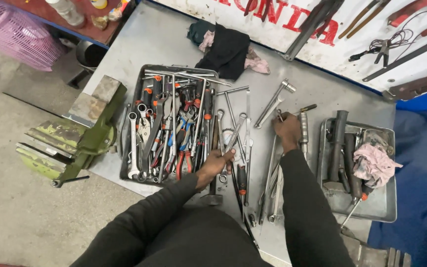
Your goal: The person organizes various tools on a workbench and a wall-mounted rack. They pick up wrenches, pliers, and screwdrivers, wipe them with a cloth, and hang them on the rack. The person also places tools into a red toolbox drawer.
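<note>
The person's left hand (215,165) is curled shut around a shiny combination wrench (234,134) that points up and away from the fingers, and just to the left of that hand sits a metal tray (127,165) stuffed with wrenches and red-handled pliers. The right hand (287,129) is closed on the top of a long steel bar (269,173) that runs down along the sleeve, with a second tray (384,210) holding a pink rag (374,163) off to its right
</note>
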